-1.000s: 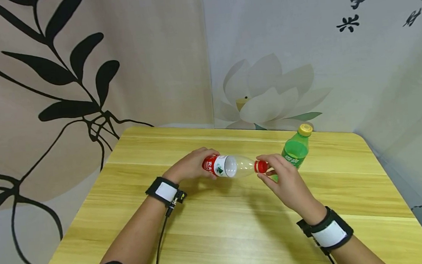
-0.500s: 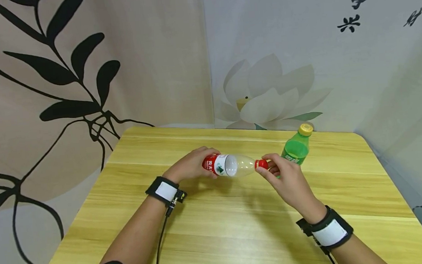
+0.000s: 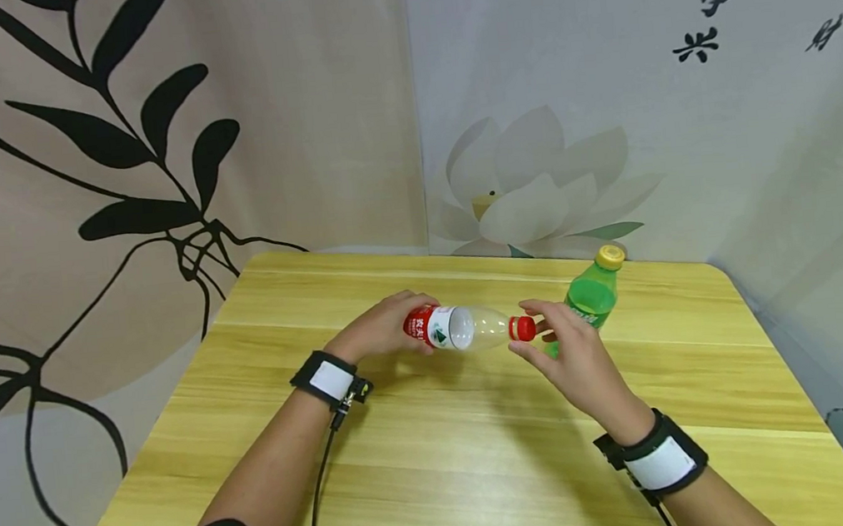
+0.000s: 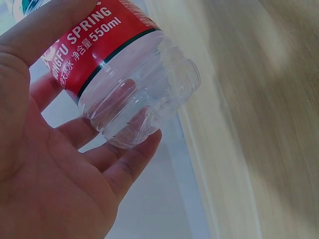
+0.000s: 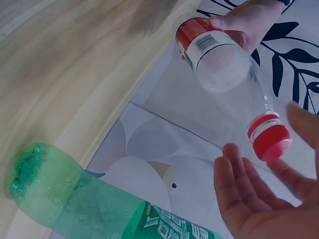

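Note:
In the head view my left hand [image 3: 390,328] grips a clear plastic water bottle [image 3: 486,327] by its red and white label, holding it on its side above the table. The left wrist view shows the bottle's clear ribbed base [image 4: 149,89], with the thumb across the label and fingers beneath. A red cap [image 3: 523,328] tops the neck, pointing right. A pale band separates the cap from the red ring below it in the right wrist view. My right hand [image 3: 576,358] is at the cap, thumb and fingers spread, with one fingertip right by the cap's edge.
A green soda bottle [image 3: 591,291] with a yellow cap stands behind my right hand, partly hidden by it. The wooden table [image 3: 424,463] extends to a printed curtain [image 3: 334,120] at the back. Cables hang from both wrist straps.
Half a second ago my right thumb and fingers pinched the red cap; now they have spread off it. The left hand and the water bottle have stayed in place.

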{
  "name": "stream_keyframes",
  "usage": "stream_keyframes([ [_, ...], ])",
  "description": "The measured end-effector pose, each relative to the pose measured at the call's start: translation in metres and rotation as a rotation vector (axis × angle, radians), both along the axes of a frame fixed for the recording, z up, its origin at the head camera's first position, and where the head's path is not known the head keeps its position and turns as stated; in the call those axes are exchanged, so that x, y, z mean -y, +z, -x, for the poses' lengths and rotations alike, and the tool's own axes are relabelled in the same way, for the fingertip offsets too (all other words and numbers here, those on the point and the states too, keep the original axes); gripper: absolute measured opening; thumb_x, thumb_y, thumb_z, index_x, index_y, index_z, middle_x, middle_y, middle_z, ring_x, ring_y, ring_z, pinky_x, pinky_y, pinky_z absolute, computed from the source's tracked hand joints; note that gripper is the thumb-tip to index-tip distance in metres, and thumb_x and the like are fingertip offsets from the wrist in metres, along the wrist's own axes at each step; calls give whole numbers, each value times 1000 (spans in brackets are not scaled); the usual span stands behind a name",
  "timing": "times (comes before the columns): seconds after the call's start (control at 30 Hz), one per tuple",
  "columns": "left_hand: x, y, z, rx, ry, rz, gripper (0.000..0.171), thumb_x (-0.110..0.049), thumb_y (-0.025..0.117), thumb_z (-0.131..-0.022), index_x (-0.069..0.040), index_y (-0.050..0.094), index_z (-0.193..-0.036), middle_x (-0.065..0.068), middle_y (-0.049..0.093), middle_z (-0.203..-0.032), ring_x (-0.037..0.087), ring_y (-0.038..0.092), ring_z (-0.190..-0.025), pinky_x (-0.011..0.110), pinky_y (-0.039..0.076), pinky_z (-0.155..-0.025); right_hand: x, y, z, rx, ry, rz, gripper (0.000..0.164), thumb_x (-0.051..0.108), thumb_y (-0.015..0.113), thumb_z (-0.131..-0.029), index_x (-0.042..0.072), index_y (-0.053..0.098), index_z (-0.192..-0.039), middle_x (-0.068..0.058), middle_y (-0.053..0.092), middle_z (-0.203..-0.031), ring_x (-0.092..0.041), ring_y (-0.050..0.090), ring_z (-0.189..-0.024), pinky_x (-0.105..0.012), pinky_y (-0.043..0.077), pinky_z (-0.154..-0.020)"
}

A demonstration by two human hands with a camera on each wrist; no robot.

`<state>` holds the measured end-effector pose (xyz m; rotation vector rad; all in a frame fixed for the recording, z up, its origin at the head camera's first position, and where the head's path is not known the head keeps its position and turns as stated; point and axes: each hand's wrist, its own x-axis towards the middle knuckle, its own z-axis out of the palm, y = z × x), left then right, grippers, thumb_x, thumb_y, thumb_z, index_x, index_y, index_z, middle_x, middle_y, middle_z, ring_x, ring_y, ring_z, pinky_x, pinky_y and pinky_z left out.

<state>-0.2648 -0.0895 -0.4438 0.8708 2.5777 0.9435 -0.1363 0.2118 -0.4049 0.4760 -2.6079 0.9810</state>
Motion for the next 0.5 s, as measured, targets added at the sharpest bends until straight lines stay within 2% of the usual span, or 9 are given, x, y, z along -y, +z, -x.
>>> stream_keyframes([
  [0.1, 0, 0, 0, -1, -1, 2, 72, -22, 94, -78, -24, 60, -141, 3, 60, -126, 23, 59, -114, 44, 53, -100, 0, 1, 2, 34, -33, 17, 54, 32, 79, -94, 7, 59, -138, -11, 69, -117, -25, 72, -95, -45, 62, -82],
  [0.27, -1, 0, 0, -2, -6, 2, 72, -22, 94, -79, -24, 60, -142, 4, 59, -127, 23, 58, -115, 45, 53, -100, -1, 1, 4, 53, -46, 10, 40, 32, 74, -98, 7, 65, -127, -8, 74, -100, -21, 72, -85, -46, 62, -78],
  [0.37, -1, 0, 0, -3, -11, 0, 72, -22, 93, -79, -24, 59, -142, 4, 59, -127, 23, 58, -115, 45, 53, -100, -1, 2, 3, 47, -23, -10, 35, 29, 75, -98, 7, 67, -124, -6, 74, -104, -20, 70, -89, -43, 62, -78],
  [0.5, -1, 0, 0, -1, -12, -7, 72, -22, 94, -79, -23, 60, -142, 4, 59, -127, 23, 58, -115, 44, 53, -100, -1, 1, 1, -5, 21, -34, 35, 22, 77, -96, 8, 67, -126, -5, 70, -113, -20, 69, -97, -40, 62, -78],
])
